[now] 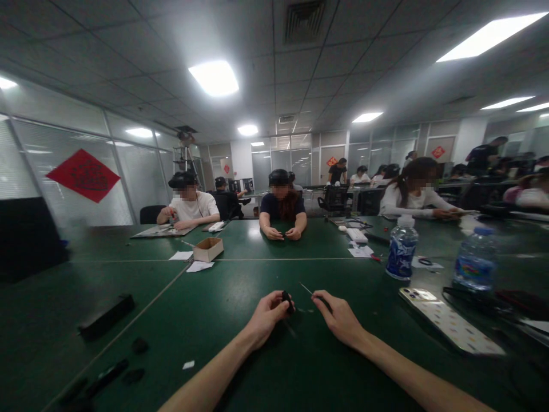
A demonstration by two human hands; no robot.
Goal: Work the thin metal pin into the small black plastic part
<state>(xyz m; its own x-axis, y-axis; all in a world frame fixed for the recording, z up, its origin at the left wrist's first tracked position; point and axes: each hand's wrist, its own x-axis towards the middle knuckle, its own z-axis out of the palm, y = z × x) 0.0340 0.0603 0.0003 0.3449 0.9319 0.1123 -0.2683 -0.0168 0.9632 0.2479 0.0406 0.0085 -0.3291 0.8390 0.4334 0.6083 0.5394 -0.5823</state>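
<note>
Over the green table, my left hand is closed with a small black part held upright between thumb and fingers. What kind of part it is, I cannot make out. A thin, pointed metal tool is pinched in my right hand, its tip angled up and to the left. The tip stands apart from the black part, to its upper right. My fingers hide the tool's other end, so its exact kind does not show.
At the right lie a phone and two bottles. A long black piece and several small black pieces lie at the left. Beyond are an open cardboard box and a co-worker seated opposite.
</note>
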